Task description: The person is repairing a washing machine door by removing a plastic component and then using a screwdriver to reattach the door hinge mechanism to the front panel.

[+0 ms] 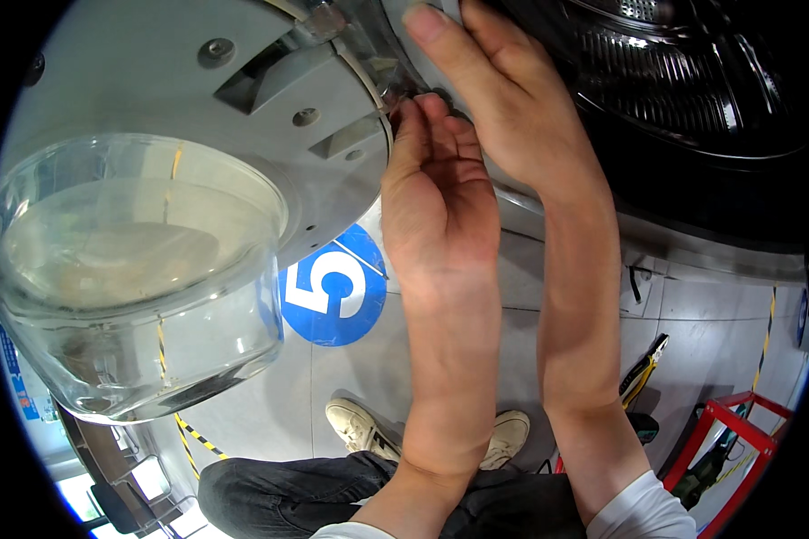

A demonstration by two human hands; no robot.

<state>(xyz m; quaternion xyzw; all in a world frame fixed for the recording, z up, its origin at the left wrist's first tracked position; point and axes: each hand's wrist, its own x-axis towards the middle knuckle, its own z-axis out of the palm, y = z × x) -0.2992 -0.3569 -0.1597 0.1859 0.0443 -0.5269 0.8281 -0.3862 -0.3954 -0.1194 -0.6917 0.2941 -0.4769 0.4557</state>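
Observation:
The washing machine door (198, 81) hangs swung out on the left, its inner grey frame toward me. Its clear glass bowl (144, 278) bulges downward. At the metal hinge (395, 85) between door and machine, my left hand (445, 189) is palm up with its fingers curled and the thumb against the index finger. Whatever they pinch is too small to make out. Just right of it, my right hand (512, 108) reaches up against the machine's front, thumb stretched out; its fingertips are partly cut off by the top edge.
The shiny steel drum (674, 81) lies inside the dark door opening at the upper right. A blue round floor sticker (333, 287) shows below the door. Pliers with yellow-black handles (643, 368) lie on the tiles, near a red metal frame (737, 431) at the lower right.

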